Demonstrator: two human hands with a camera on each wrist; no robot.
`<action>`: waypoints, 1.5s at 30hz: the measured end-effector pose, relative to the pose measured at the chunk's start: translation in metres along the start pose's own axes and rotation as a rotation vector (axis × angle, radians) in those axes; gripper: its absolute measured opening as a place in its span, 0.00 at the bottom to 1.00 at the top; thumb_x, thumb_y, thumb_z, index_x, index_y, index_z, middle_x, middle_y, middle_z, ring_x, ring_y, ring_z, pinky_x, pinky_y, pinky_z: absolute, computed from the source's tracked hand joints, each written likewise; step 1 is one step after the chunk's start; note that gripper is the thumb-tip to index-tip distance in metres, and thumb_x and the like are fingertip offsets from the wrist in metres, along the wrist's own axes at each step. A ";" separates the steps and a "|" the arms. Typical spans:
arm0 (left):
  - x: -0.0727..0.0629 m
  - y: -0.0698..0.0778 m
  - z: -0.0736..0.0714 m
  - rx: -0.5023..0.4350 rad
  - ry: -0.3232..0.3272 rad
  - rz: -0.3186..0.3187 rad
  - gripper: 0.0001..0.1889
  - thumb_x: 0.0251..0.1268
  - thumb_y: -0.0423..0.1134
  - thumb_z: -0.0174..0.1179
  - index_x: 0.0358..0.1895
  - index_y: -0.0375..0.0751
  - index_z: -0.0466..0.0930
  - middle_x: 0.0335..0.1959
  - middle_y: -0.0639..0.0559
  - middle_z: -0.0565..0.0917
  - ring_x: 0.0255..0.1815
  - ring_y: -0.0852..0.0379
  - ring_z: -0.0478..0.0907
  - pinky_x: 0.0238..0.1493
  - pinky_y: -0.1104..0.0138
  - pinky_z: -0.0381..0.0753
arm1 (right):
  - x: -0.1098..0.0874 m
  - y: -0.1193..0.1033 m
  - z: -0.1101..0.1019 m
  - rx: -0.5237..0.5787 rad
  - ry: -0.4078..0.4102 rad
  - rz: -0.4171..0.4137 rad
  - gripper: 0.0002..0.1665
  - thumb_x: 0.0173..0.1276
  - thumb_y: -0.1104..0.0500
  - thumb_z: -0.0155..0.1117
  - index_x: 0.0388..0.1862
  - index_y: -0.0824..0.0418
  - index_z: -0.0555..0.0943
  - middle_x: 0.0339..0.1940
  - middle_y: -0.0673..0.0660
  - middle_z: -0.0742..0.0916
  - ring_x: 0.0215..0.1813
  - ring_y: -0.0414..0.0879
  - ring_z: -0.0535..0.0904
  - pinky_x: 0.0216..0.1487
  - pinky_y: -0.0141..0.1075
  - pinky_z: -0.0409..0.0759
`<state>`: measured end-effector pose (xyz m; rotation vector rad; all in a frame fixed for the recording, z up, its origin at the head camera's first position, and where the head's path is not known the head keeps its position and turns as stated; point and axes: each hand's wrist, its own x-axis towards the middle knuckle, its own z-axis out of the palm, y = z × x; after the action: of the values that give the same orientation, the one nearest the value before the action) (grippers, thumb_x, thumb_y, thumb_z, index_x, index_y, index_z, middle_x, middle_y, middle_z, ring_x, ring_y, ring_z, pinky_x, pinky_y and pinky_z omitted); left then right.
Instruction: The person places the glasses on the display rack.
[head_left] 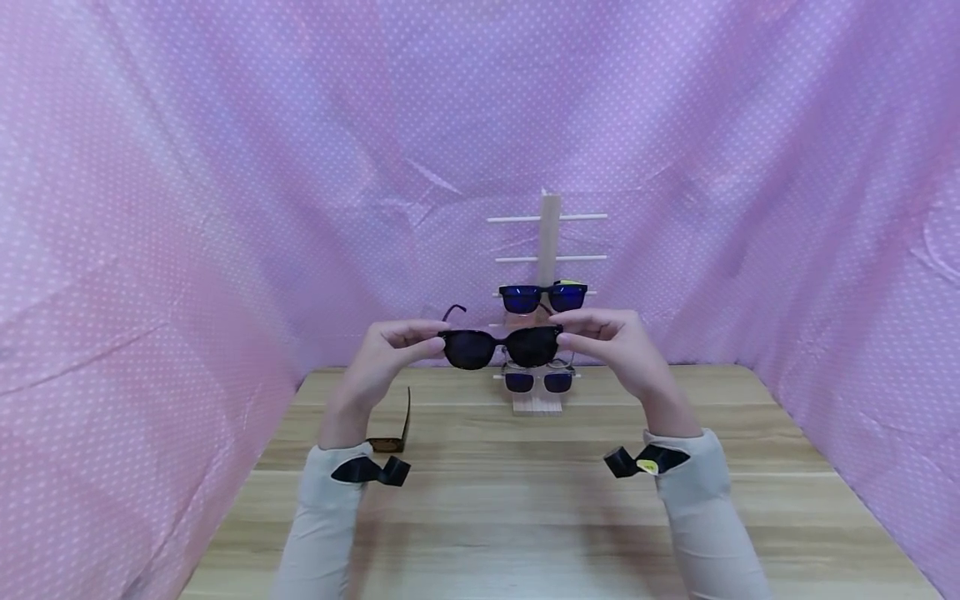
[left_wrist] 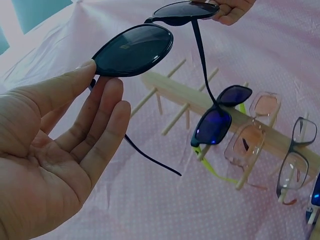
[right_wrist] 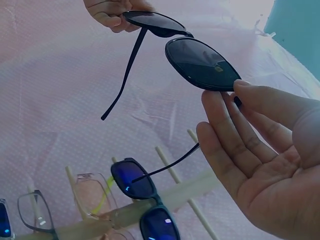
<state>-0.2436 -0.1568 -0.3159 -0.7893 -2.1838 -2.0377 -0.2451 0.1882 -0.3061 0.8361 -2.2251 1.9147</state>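
Between both hands, a pair of black sunglasses [head_left: 531, 347] is held up with its temples unfolded and pointing away toward the stand. The left hand [head_left: 382, 360] pinches one outer corner of the frame between thumb and fingers. At the opposite corner, the right hand [head_left: 618, 348] pinches the frame the same way. Behind them stands a wooden display rack [head_left: 550, 242] with several crossbars. Blue-lensed sunglasses [head_left: 522, 299] with yellow-green temples hang on it, and in the left wrist view clear-framed glasses with orange-tinted lenses [left_wrist: 248, 142] and thin-framed eyeglasses [left_wrist: 293, 167] sit farther down.
White-framed sunglasses with blue lenses [head_left: 557, 382] sit on the lowest crossbar. Brown-lensed glasses [head_left: 387, 445] lie on the wooden table [head_left: 487, 525] by the left wrist, partly hidden by it. Pink dotted cloth [head_left: 225, 208] surrounds the table's back and sides.
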 end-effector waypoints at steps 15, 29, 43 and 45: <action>0.022 0.013 0.036 -0.038 0.020 0.040 0.14 0.66 0.27 0.66 0.54 0.37 0.87 0.39 0.60 0.90 0.43 0.61 0.86 0.59 0.66 0.83 | -0.007 -0.012 -0.032 0.047 0.074 -0.096 0.15 0.67 0.70 0.69 0.53 0.67 0.86 0.41 0.46 0.92 0.44 0.39 0.87 0.53 0.29 0.84; 0.043 -0.001 0.053 -0.092 -0.004 0.111 0.13 0.68 0.26 0.64 0.53 0.37 0.88 0.50 0.57 0.90 0.54 0.58 0.85 0.58 0.65 0.84 | -0.009 -0.005 -0.043 0.066 0.171 -0.103 0.16 0.64 0.75 0.69 0.51 0.67 0.88 0.37 0.44 0.92 0.43 0.35 0.86 0.54 0.27 0.83; 0.055 -0.008 0.061 -0.037 0.080 0.094 0.15 0.68 0.28 0.65 0.56 0.26 0.82 0.40 0.60 0.89 0.42 0.62 0.86 0.52 0.67 0.87 | -0.001 0.007 -0.047 0.114 0.199 -0.067 0.13 0.67 0.70 0.70 0.50 0.65 0.88 0.38 0.45 0.92 0.44 0.37 0.86 0.54 0.28 0.83; 0.056 -0.009 0.062 -0.036 0.088 0.089 0.15 0.68 0.29 0.65 0.56 0.27 0.83 0.41 0.58 0.89 0.41 0.62 0.86 0.52 0.67 0.87 | 0.000 0.009 -0.047 0.122 0.199 -0.064 0.13 0.67 0.70 0.69 0.50 0.65 0.88 0.38 0.46 0.92 0.44 0.38 0.86 0.54 0.28 0.83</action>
<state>-0.2773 -0.0800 -0.3108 -0.7707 -2.0340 -2.0339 -0.2623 0.2331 -0.3037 0.6874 -1.9626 2.0221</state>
